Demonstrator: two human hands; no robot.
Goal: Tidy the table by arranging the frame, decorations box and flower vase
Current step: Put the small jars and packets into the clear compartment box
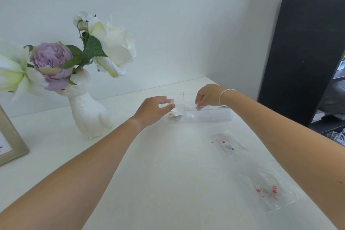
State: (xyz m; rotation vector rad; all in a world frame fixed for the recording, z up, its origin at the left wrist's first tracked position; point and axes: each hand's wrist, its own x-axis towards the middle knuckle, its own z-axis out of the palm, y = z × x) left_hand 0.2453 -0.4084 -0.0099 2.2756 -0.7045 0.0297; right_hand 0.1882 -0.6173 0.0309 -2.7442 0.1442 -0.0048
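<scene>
At centre frame, the left hand (153, 108) pinches the left end of the clear decorations box (196, 113) on the white tabletop (168, 164); the right hand (207, 95) grips its rim. The flower vase (87, 115) stands left, the frame (9, 140) at the far left edge

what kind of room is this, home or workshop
Most likely a home, perhaps a bedroom or living room: a white table against a plain wall holds a vase of artificial flowers, a picture frame and a clear decorations box.
</scene>
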